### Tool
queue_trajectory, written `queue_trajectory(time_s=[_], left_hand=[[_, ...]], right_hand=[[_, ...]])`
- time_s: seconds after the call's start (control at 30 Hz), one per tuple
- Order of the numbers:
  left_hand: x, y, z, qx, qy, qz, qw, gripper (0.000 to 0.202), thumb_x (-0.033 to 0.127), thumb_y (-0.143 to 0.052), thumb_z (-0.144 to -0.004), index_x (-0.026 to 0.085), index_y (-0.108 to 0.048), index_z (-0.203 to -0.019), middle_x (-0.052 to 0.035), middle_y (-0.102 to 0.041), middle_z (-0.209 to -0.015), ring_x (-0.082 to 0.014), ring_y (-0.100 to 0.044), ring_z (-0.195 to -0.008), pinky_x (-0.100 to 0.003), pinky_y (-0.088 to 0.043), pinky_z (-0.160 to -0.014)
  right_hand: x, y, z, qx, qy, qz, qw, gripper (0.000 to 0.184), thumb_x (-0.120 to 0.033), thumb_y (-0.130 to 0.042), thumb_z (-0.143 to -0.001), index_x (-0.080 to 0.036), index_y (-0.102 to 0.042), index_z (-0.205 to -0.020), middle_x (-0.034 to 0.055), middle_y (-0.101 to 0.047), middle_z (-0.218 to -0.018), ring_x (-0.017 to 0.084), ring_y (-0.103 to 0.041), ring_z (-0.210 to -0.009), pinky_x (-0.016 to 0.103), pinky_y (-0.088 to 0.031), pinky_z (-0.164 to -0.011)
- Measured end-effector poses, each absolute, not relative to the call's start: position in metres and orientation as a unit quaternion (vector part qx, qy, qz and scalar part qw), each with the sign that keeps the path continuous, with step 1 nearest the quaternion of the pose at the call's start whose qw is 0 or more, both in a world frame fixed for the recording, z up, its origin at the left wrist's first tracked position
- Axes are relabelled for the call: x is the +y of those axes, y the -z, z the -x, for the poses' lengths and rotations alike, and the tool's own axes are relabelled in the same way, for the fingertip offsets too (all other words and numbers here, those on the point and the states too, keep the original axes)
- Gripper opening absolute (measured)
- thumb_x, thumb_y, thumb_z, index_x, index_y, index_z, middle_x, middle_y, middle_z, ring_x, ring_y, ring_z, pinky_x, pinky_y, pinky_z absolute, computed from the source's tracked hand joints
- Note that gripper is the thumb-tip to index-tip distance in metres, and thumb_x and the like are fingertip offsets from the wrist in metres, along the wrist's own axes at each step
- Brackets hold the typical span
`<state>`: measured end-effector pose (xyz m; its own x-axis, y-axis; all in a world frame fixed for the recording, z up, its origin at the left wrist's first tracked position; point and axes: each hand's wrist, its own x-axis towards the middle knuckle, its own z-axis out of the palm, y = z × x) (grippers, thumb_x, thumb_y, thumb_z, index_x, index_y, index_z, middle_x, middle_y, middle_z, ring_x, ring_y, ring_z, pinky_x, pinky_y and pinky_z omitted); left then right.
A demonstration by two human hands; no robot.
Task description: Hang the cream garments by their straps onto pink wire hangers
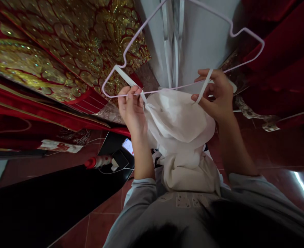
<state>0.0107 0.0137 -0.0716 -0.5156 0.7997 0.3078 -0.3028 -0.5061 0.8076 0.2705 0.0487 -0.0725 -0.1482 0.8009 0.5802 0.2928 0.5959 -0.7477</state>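
Observation:
A pale pink wire clothes hanger [145, 30] spans the space in front of me. From it a white garment [177, 117] with thin straps hangs bunched toward my lap. One white strap [126, 76] is looped over the hanger's left shoulder. My left hand [133, 110] is closed at the lower bar, its fingertips pinching that strap close to the cloth. On the other side, my right hand [217, 94] holds the second strap [205, 84] stretched between thumb and fingers, beside the bar. The garment's lower part lies folded against my body.
Red clothing with gold sequins [102, 44] hangs at left, and dark red fabric [286, 62] at right. Pale doors with handles [176, 44] stand ahead. A black surface at lower left bears a lit phone [127, 146], a red-capped bottle [97, 162] and a white cable [108, 172].

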Motion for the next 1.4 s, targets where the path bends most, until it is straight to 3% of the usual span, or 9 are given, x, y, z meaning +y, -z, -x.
queue_trajectory(time_s=[0.17,0.37,0.5,0.7,0.8,1.0,1.13,1.27,1.4], left_hand=[[0.01,0.057,-0.02,0.355,-0.809,-0.338,0.323,0.023,0.036,-0.067,-0.11,0.025,-0.059,-0.091,0.001,-0.043,-0.073,-0.019,-0.065,-0.079,-0.03,-0.058,-0.085],[0.014,0.057,-0.016,0.32,-0.823,-0.373,0.284,0.031,0.047,-0.074,-0.102,0.027,-0.054,-0.091,0.0021,-0.032,-0.072,-0.0212,-0.053,-0.071,-0.034,-0.054,-0.078],[0.012,0.061,-0.028,0.342,-0.822,-0.377,0.256,0.04,0.057,-0.074,-0.098,0.027,-0.048,-0.091,0.0034,-0.027,-0.072,-0.0207,-0.05,-0.07,-0.032,-0.049,-0.076],[0.0,0.064,-0.047,0.345,-0.815,-0.38,0.269,0.037,0.053,-0.069,-0.102,0.026,-0.047,-0.091,0.003,-0.028,-0.072,-0.0198,-0.049,-0.07,-0.032,-0.047,-0.074],[0.0,0.065,-0.05,0.344,-0.819,-0.38,0.258,0.039,0.055,-0.071,-0.1,0.026,-0.046,-0.091,0.0034,-0.025,-0.073,-0.0195,-0.046,-0.068,-0.032,-0.046,-0.074],[0.009,0.069,-0.054,0.31,-0.84,-0.371,0.247,0.039,0.055,-0.074,-0.1,0.027,-0.047,-0.093,0.0041,-0.022,-0.073,-0.0192,-0.042,-0.066,-0.032,-0.043,-0.072],[0.009,0.067,-0.051,0.309,-0.838,-0.378,0.245,0.039,0.053,-0.074,-0.101,0.026,-0.048,-0.092,0.0043,-0.023,-0.072,-0.0188,-0.042,-0.065,-0.031,-0.045,-0.073],[0.005,0.063,-0.046,0.285,-0.839,-0.378,0.269,0.031,0.044,-0.074,-0.101,0.025,-0.052,-0.09,0.0042,-0.025,-0.07,-0.0183,-0.042,-0.064,-0.03,-0.044,-0.07],[0.004,0.059,-0.044,0.292,-0.84,-0.377,0.259,0.028,0.042,-0.073,-0.102,0.026,-0.053,-0.092,0.0043,-0.025,-0.07,-0.0187,-0.041,-0.064,-0.029,-0.043,-0.07]], right_hand=[[0.052,0.074,-0.291,-0.673,-0.192,0.378,0.606,0.068,-0.056,-0.09,-0.082,-0.045,-0.061,-0.143,0.003,-0.066,-0.151,0.016,-0.059,-0.073,0.034,-0.044,-0.058],[0.069,0.062,-0.331,-0.608,-0.062,0.407,0.679,0.046,-0.048,-0.088,-0.088,-0.049,-0.07,-0.13,-0.0003,-0.074,-0.126,0.026,-0.069,-0.088,0.041,-0.052,-0.069],[0.069,0.05,-0.315,-0.658,0.007,0.449,0.604,0.062,-0.035,-0.089,-0.085,-0.044,-0.067,-0.141,0.0034,-0.07,-0.133,0.034,-0.066,-0.116,0.049,-0.058,-0.091],[0.07,0.058,-0.308,-0.626,0.032,0.431,0.649,0.072,-0.039,-0.085,-0.091,-0.053,-0.056,-0.155,0.0001,-0.064,-0.147,0.035,-0.064,-0.135,0.05,-0.059,-0.098],[0.071,0.059,-0.312,-0.623,-0.021,0.469,0.625,0.063,-0.045,-0.086,-0.09,-0.049,-0.061,-0.148,0.0014,-0.067,-0.145,0.035,-0.068,-0.126,0.053,-0.062,-0.094],[0.059,0.034,-0.289,-0.728,-0.114,0.477,0.479,0.021,-0.042,-0.084,-0.089,-0.04,-0.079,-0.109,0.0015,-0.082,-0.105,0.029,-0.068,-0.087,0.053,-0.058,-0.085],[0.049,0.028,-0.273,-0.767,-0.149,0.448,0.435,0.025,-0.041,-0.082,-0.089,-0.038,-0.079,-0.114,0.0007,-0.083,-0.101,0.023,-0.06,-0.071,0.047,-0.054,-0.076],[0.046,0.029,-0.27,-0.731,-0.176,0.459,0.473,0.024,-0.04,-0.078,-0.09,-0.037,-0.078,-0.113,-0.0013,-0.082,-0.097,0.016,-0.045,-0.057,0.039,-0.044,-0.06],[0.042,0.024,-0.266,-0.745,-0.151,0.466,0.453,0.017,-0.032,-0.079,-0.085,-0.034,-0.079,-0.102,-0.001,-0.082,-0.092,0.016,-0.049,-0.055,0.04,-0.048,-0.063]])
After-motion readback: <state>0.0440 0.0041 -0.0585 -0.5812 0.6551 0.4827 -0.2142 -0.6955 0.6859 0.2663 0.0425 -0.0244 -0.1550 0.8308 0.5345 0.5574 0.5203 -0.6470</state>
